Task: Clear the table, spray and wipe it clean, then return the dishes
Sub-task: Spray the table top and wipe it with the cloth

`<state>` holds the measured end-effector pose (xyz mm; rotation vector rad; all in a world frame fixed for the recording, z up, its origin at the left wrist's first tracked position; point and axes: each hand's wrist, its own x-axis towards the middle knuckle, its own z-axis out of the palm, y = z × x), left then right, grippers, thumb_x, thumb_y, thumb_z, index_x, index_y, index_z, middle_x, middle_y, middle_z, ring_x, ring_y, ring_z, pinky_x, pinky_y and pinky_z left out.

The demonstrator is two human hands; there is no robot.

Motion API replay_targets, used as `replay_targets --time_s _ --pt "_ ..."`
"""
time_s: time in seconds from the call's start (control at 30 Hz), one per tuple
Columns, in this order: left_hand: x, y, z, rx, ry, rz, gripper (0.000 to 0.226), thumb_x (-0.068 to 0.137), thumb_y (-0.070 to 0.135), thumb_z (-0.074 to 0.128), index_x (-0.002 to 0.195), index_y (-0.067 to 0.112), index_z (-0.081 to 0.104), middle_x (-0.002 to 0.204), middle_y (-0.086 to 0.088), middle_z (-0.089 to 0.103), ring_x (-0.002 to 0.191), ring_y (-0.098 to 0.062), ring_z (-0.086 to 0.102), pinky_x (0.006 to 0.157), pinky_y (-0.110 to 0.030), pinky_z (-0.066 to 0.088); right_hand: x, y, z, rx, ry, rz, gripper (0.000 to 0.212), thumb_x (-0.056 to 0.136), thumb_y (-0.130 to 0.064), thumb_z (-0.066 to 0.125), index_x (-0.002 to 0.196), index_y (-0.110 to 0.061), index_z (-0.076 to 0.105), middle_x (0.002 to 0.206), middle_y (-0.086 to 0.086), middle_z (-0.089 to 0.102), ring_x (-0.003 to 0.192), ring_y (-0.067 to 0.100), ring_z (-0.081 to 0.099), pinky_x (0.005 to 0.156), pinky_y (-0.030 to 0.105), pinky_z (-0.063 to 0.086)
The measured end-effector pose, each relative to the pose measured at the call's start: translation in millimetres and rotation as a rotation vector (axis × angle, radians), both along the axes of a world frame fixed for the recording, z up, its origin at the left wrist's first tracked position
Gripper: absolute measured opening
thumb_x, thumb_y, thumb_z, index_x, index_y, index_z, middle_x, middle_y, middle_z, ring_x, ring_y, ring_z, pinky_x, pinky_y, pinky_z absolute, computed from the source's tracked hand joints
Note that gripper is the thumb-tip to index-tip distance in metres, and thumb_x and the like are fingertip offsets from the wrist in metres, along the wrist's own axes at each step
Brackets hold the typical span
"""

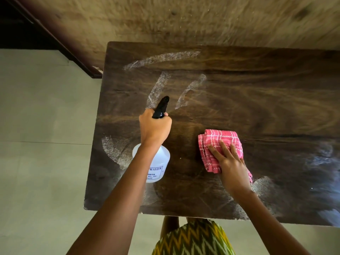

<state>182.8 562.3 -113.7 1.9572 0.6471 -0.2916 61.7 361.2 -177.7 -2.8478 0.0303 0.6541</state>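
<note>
A dark wooden table (257,92) fills the middle of the head view, with whitish wet spray streaks (161,58) across its left and far parts. My left hand (154,128) grips the neck of a clear spray bottle (160,162) with a black nozzle (161,107) pointing away over the table. My right hand (230,162) presses flat, fingers spread, on a folded pink checked cloth (217,142) lying on the tabletop near the front. No dishes are in view.
The table's far edge meets a brown wall (184,19). Pale tiled floor (42,126) lies to the left, with a dark doorway (22,24) at the top left. My patterned clothing (193,238) shows below the table's front edge.
</note>
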Motion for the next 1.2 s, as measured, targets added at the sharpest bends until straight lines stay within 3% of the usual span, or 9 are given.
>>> replay_targets --time_s 0.27,0.37,0.53,0.7,0.77,0.87,0.97,1.07,1.2 --pt "20.0 5.0 -1.6 0.001 -0.049 0.081 0.008 0.08 0.006 0.057 0.08 0.001 0.063 0.071 -0.015 0.061 0.056 -0.022 0.056 0.049 -0.026 0.044 11.8 1.5 -2.2 0.027 -0.062 -0.082 0.077 0.075 0.004 0.07 0.14 -0.025 0.04 0.148 0.014 0.034 0.134 0.048 0.028 0.087 0.069 0.042" --pt "26.6 15.6 -0.3 -0.036 -0.119 0.131 0.009 0.083 0.007 0.061 0.075 0.01 0.061 0.072 -0.009 0.059 0.049 -0.011 0.052 0.046 -0.023 0.041 28.9 -4.0 -3.7 0.04 -0.093 -0.169 0.081 0.071 0.009 0.066 0.139 -0.025 0.042 0.147 0.014 0.036 0.133 0.048 0.03 0.079 0.066 0.048" --pt "52.6 36.8 -1.5 -0.092 -0.378 0.297 0.017 0.082 0.002 0.059 0.078 0.018 0.064 0.07 0.008 0.059 0.057 0.01 0.059 0.057 -0.007 0.046 99.1 1.0 -14.4 0.043 -0.042 -0.394 0.08 0.079 0.009 0.051 0.146 -0.029 0.027 0.156 0.007 0.018 0.14 0.043 0.012 0.1 0.061 0.036" --pt "77.7 60.3 -21.6 0.008 -0.591 0.307 0.038 0.075 0.001 0.049 0.11 -0.009 0.058 0.102 -0.021 0.065 0.083 -0.015 0.062 0.075 -0.018 0.051 159.8 72.8 -25.8 0.001 0.074 -0.168 0.082 0.085 0.005 0.048 0.149 -0.026 0.01 0.158 0.004 -0.007 0.139 0.046 -0.01 0.105 0.07 0.015" --pt "87.9 66.2 -31.1 0.028 -0.616 0.301 0.042 0.077 0.004 0.048 0.116 -0.008 0.056 0.109 -0.02 0.064 0.095 -0.026 0.063 0.083 -0.026 0.052 143.5 97.4 -30.7 0.002 0.065 0.017 0.082 0.086 0.002 0.048 0.149 -0.028 0.005 0.157 0.005 -0.013 0.138 0.047 -0.015 0.104 0.072 0.01" --pt "95.2 71.8 -40.5 0.028 -0.632 0.311 0.043 0.08 0.005 0.049 0.121 -0.007 0.053 0.112 -0.014 0.063 0.101 -0.023 0.063 0.09 -0.029 0.052 86.5 80.8 -35.4 0.011 0.063 0.193 0.093 0.081 0.0 0.058 0.149 -0.031 0.004 0.158 0.004 -0.005 0.14 0.044 -0.012 0.103 0.072 0.014" --pt "97.5 72.3 -47.3 -0.028 -0.637 0.309 0.042 0.079 -0.003 0.046 0.12 -0.015 0.049 0.113 -0.026 0.06 0.1 -0.022 0.062 0.094 -0.034 0.051 66.7 34.9 -32.0 -0.078 0.055 0.089 0.108 0.057 0.01 0.073 0.145 -0.031 0.025 0.152 0.009 0.029 0.136 0.048 0.019 0.087 0.074 0.035" --pt "99.6 72.9 -52.9 -0.071 -0.693 0.287 0.041 0.075 -0.001 0.042 0.11 -0.021 0.049 0.104 -0.036 0.057 0.093 -0.038 0.059 0.091 -0.043 0.049 116.1 8.8 -31.0 -0.083 0.09 -0.086 0.098 0.076 0.007 0.058 0.147 -0.034 0.004 0.158 0.001 0.002 0.142 0.041 -0.002 0.102 0.069 0.026" --pt "108.6 73.1 -59.4 -0.062 -0.778 0.32 0.037 0.074 0.005 0.041 0.105 -0.01 0.055 0.087 -0.017 0.06 0.077 -0.033 0.063 0.079 -0.049 0.056 216.4 40.1 -30.4 -0.09 0.09 -0.148 0.09 0.082 0.002 0.056 0.149 -0.033 0.006 0.157 -0.001 -0.011 0.14 0.041 -0.014 0.104 0.072 0.016"
